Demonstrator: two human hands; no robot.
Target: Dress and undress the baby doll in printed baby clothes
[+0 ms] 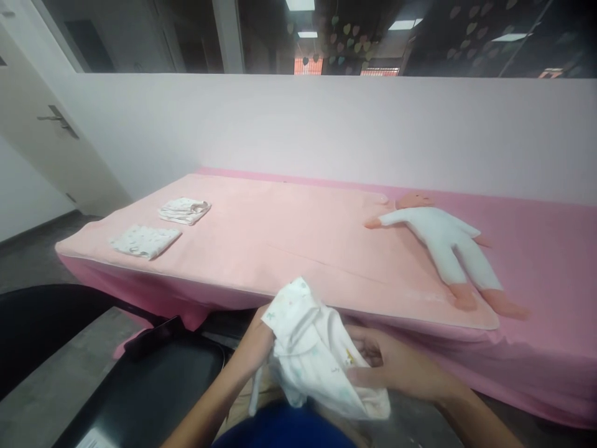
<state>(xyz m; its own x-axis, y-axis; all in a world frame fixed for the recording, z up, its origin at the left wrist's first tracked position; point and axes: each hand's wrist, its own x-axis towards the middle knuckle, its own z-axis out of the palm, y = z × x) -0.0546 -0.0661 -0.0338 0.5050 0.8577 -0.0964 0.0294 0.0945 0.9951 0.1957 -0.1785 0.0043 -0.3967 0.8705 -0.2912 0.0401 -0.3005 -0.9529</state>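
Observation:
In front of my lap I hold a white baby garment [317,354] with small coloured prints, bunched up and hanging loosely. A thin white tie dangles from its left side. My left hand [260,339] supports it from the left, its fingers hidden behind or inside the fabric. On the right side, my right hand [396,364] has its fingers bent and its thumb pressed on the cloth. Both hands are just short of the near edge of the pink-covered bed [280,230].
Two folded printed cloths [145,241] [185,211] lie at the bed's left. A doll [441,233] in a white suit lies at the right. A black chair [153,386] stands at lower left. Behind the bed rises a white wall [326,124] with windows above; a door [41,137] is far left.

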